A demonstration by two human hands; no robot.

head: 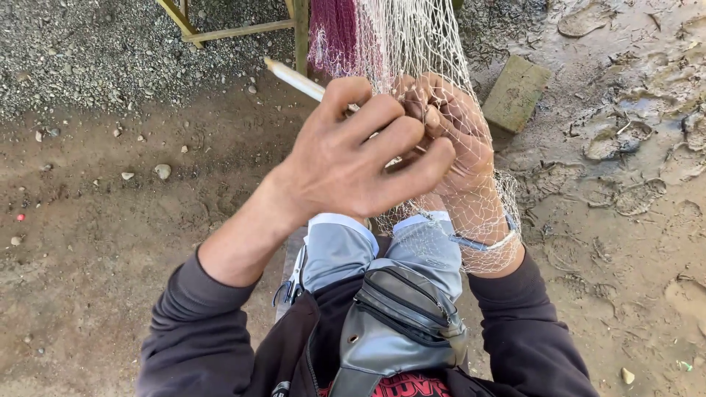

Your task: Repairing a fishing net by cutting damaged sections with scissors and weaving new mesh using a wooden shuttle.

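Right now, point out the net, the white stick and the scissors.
net [412, 37], head view, on the hanging mesh.
white stick [294, 77], head view, mid shaft.
scissors [293, 283], head view, on the blades by the knee.

Soft, even daylight is falling from above; shadows are staying faint, glare is glinting off wet mud right of the hands [382, 147], focus sharp.
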